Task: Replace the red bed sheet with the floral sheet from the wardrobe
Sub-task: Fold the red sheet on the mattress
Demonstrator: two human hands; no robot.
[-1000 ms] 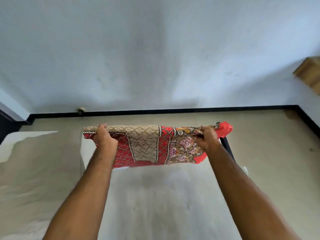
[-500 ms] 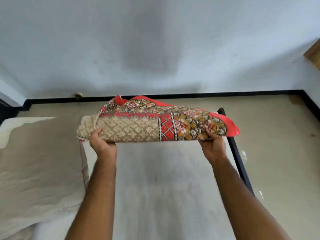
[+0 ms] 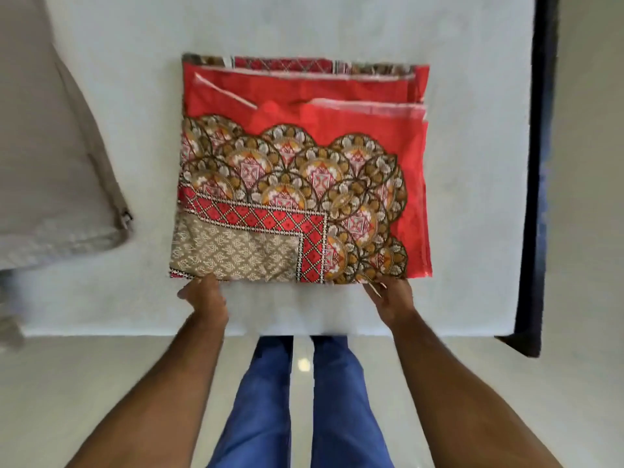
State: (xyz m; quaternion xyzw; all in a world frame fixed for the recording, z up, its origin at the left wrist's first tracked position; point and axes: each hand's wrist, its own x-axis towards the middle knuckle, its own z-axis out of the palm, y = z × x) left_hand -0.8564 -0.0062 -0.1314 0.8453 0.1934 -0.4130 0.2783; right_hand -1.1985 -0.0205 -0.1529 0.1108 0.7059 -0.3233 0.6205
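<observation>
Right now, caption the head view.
Both hands at the near edge of the folded sheet on the mattress.

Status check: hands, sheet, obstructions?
Both hands, left hand and right hand, at near edge of folded sheet. Flat on mattress. Nothing blocking.

A grey cushion [image 3: 50, 163] lies at the bare mattress's [image 3: 472, 163] left edge, black bed frame [image 3: 537, 197] right

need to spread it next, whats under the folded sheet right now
The folded sheet lies flat on the bare pale mattress, which shows all around it. Whatever sits directly beneath the fabric is covered.
</observation>
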